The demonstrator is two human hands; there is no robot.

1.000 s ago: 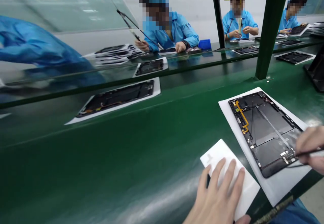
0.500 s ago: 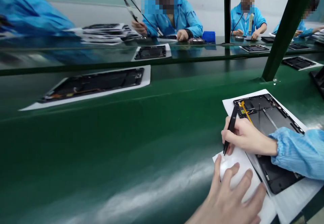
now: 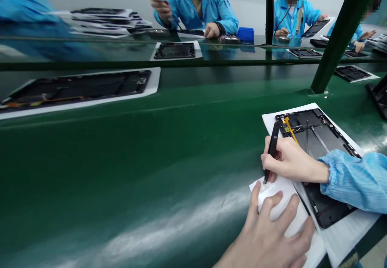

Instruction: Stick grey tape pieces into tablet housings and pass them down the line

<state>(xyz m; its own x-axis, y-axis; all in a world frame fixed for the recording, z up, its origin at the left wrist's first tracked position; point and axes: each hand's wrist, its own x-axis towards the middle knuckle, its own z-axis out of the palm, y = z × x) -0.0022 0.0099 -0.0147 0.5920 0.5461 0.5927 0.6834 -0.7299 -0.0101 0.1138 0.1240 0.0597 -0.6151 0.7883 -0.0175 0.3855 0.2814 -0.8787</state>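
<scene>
My left hand (image 3: 270, 235) lies flat with fingers spread on a small white sheet (image 3: 279, 207) at the near edge of the green belt. My right hand (image 3: 290, 163) is closed on black tweezers (image 3: 271, 149), whose tip touches the sheet's far left corner just beyond my left fingers. My blue sleeve (image 3: 353, 179) crosses an opened tablet (image 3: 314, 139), black inside with an orange flex cable, which rests on a white foam mat (image 3: 347, 235).
A green conveyor belt (image 3: 151, 147) carries another opened tablet on a mat (image 3: 75, 90) at the left. A green post (image 3: 341, 38) stands at the right. Across the line, people in blue coats work at more tablets (image 3: 175, 50).
My right hand left the tablet's lower edge, crossed over it to the left, and brought the tweezers down onto the white sheet. My left hand stays on the sheet. The belt's tablets slid left.
</scene>
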